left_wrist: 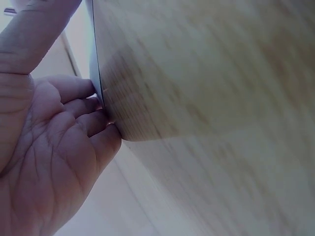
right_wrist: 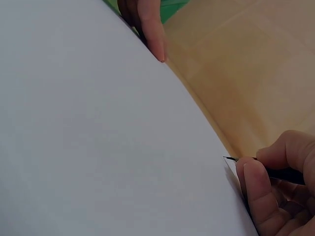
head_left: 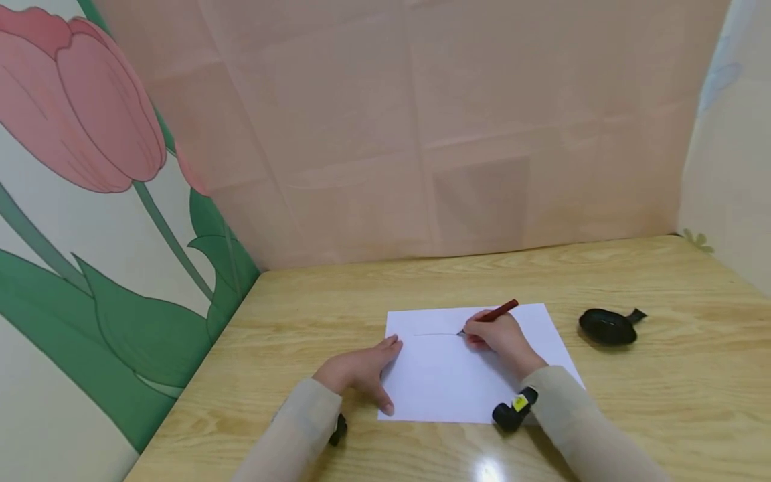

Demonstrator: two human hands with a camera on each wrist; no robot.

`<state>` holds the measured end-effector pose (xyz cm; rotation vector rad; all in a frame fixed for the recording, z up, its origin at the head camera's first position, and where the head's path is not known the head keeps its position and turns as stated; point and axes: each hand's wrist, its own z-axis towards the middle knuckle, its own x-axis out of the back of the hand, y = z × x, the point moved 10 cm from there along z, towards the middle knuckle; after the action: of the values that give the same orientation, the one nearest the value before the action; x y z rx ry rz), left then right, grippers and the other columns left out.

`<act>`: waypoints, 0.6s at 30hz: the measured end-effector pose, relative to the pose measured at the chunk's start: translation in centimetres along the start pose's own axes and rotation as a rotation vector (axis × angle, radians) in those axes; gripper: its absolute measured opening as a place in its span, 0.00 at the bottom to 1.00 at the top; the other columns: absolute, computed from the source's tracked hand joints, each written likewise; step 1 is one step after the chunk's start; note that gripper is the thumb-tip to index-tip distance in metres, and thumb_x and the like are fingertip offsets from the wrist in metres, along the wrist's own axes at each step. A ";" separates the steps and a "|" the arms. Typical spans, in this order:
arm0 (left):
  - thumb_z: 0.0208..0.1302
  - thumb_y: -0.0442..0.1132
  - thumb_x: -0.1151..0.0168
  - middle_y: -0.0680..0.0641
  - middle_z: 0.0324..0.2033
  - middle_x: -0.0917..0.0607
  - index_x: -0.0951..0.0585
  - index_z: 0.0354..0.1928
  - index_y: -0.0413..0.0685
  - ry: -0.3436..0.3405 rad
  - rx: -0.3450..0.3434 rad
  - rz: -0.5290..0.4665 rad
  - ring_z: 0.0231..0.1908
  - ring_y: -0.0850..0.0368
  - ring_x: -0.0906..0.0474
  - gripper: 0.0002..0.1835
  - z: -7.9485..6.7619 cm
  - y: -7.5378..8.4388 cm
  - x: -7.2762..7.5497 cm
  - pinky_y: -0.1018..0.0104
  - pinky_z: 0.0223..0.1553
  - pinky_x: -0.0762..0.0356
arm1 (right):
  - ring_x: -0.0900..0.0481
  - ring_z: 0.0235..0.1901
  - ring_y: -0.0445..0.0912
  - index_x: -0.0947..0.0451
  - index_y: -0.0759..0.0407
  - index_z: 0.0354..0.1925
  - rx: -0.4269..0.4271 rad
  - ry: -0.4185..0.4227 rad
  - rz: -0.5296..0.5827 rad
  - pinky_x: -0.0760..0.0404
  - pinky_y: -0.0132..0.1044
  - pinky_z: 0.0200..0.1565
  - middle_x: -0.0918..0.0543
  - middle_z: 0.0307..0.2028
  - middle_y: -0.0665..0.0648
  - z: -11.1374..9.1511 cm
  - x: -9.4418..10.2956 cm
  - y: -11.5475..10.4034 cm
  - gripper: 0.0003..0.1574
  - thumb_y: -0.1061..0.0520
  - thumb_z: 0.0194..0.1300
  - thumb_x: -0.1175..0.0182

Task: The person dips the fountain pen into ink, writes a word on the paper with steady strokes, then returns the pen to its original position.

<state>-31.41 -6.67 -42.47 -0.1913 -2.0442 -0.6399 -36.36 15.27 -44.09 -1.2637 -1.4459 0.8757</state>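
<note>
A sheet of white paper (head_left: 434, 381) lies on the wooden table. My right hand (head_left: 496, 338) rests on its upper right part and pinches a dark red pen (head_left: 501, 310). The pen leans to the right, its fine dark tip at the right end of a thin, nearly straight line (head_left: 435, 334) on the paper. In the right wrist view, thumb and fingers close round the pen near its pointed tip. At the paper's left edge is my left hand (head_left: 364, 371), thumb and fingers spread and fingertips touching the edge. The left wrist view shows its palm and fingers against the tabletop.
To the right of the paper sits a small black oval dish-like thing (head_left: 607, 327) with a short handle. The wooden table (head_left: 325, 308) ends at a pinkish cloth (head_left: 361, 167) behind. A tulip-painted wall (head_left: 90, 114) stands on the left. Black wrist cameras (head_left: 512, 412) hang at the sleeves.
</note>
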 end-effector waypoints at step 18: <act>0.38 0.48 0.24 0.49 0.73 0.58 0.53 0.73 0.48 0.000 -0.006 -0.005 0.71 0.56 0.62 0.62 -0.2 0.0 0.0 0.59 0.69 0.55 | 0.22 0.25 0.42 0.28 0.65 0.45 -0.030 0.001 -0.020 0.20 0.31 0.30 0.20 0.29 0.56 0.1 1.6 0.7 0.20 0.58 0.56 0.37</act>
<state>-31.24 -6.81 -42.41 -0.1890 -2.0436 -0.6490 -36.25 17.00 -44.41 -1.2694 -1.4736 0.8432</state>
